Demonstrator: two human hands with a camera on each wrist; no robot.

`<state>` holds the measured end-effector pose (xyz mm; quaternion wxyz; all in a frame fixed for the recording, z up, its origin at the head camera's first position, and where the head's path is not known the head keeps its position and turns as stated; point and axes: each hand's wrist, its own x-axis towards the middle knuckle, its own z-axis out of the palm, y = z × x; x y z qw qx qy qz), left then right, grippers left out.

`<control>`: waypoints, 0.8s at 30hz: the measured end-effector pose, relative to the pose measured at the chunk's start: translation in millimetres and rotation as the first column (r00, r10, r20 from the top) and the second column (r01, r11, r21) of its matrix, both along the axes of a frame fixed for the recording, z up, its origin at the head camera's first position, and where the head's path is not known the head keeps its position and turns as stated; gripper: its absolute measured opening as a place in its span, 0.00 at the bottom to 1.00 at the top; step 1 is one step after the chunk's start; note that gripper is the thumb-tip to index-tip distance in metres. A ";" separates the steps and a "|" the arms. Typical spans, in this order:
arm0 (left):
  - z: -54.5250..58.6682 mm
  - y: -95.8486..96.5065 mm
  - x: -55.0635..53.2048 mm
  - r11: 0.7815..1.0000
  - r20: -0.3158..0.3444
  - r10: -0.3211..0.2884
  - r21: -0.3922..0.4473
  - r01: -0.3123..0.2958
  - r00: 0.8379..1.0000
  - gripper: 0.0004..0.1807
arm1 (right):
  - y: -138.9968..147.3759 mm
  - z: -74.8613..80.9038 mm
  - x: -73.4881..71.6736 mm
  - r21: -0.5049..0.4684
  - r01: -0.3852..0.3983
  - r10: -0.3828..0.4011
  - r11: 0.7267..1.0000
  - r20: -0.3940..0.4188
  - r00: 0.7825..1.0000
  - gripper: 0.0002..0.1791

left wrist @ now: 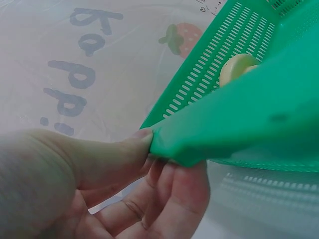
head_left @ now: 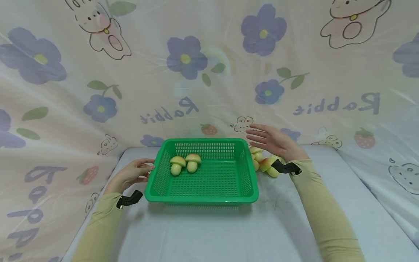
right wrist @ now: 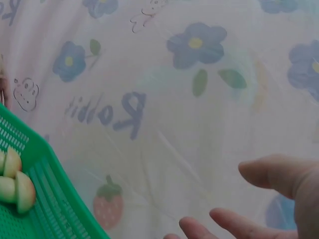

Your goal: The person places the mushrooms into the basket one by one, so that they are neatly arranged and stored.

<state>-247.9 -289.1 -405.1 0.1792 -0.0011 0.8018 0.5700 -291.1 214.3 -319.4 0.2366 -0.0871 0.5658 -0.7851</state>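
Note:
A green plastic basket (head_left: 203,199) stands on the table with two toy mushrooms in its left part, one mushroom (head_left: 177,165) beside another mushroom (head_left: 193,162). At the basket's left rim, my left hand (head_left: 132,174) pinches the edge; the left wrist view shows the thumb on top and the fingers below. My right hand (head_left: 270,140) hovers beyond the basket's right back corner, fingers extended and holding nothing. Below it, partly hidden by the hand and wrist, lie several more mushrooms (head_left: 272,171) outside the basket.
A white-covered table (head_left: 209,236) lies under everything. Behind and at the sides hangs a printed curtain (head_left: 216,105) with flowers, rabbits and strawberries. Each wrist wears a black strap, such as the right wrist's strap (head_left: 288,168).

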 end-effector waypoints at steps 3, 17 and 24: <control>-0.6 -0.2 0.4 1.000 -0.003 -0.006 0.002 0.006 1.000 0.28 | 15.7 -3.2 1.1 -0.013 0.025 -0.025 1.000 0.021 0.999 0.34; 1.1 2.0 0.9 1.000 0.000 -0.002 0.023 0.002 1.000 0.29 | 76.0 -20.6 11.7 0.031 0.118 -0.121 0.992 0.075 0.990 0.31; -3.2 -0.4 -0.6 1.000 -0.005 -0.003 0.010 0.003 1.000 0.29 | 97.5 -40.2 18.8 0.067 0.124 -0.131 0.990 0.121 0.984 0.39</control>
